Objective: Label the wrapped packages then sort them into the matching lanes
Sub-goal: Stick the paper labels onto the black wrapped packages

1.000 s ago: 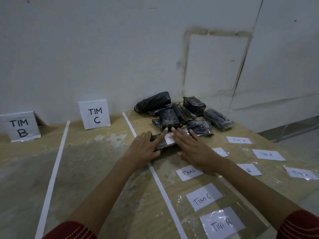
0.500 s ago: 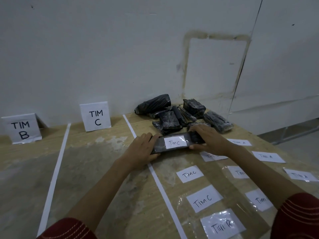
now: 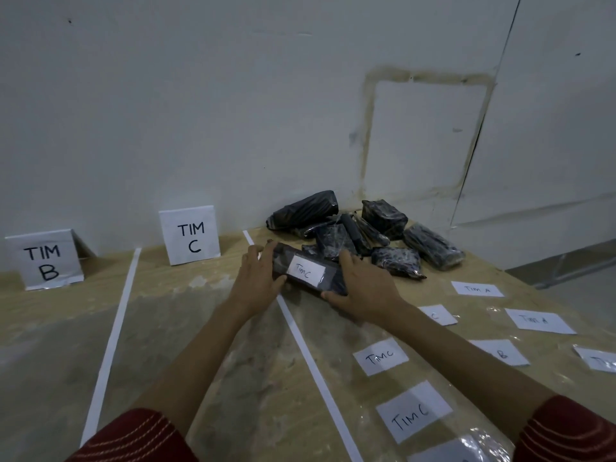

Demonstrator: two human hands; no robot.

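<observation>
A long black wrapped package (image 3: 333, 282) with a white "TIM C" label on top is held between both hands, tilted, just above the white tape line (image 3: 310, 358). My left hand (image 3: 258, 278) grips its left end and my right hand (image 3: 361, 288) grips its right end. Behind it lies a pile of several black wrapped packages (image 3: 360, 231) against the wall. A standing "TIM C" sign (image 3: 190, 238) marks the lane to the left, and a "TIM B" sign (image 3: 45, 260) marks the lane further left.
Loose paper labels under clear tape lie on the right of the wooden table: "TIM C" (image 3: 381, 356), another "TIM C" (image 3: 413, 416), "TIM A" (image 3: 478, 289) and others. A second tape line (image 3: 113, 331) divides lanes B and C. The table's right edge drops off.
The package has risen off the table and tilted, carried a little toward the tape line. My right hand moved from pressing flat on the label to gripping the right end.
</observation>
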